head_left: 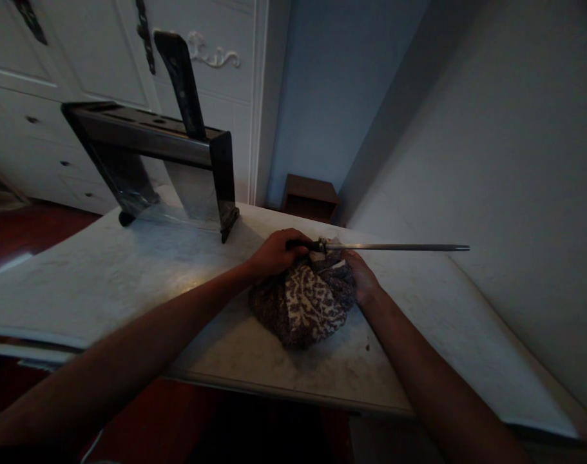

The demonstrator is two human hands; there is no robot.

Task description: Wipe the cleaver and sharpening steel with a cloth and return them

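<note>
My left hand (275, 252) is closed round the black handle of a sharpening steel (394, 247), whose long metal rod points right, level above the tabletop. Under the handle lies a bunched brown and white patterned cloth (305, 303) on the white marble table (129, 277). My right hand (362, 278) grips the right side of that cloth, just below the guard of the steel, its fingers partly buried in the folds.
A black and clear knife block (162, 167) stands at the back left of the table with one black-handled knife (180, 80) sticking up from it. White cabinets (80, 58) are behind, a small brown wooden box (308, 196) on the floor, a grey wall (515, 161) to the right.
</note>
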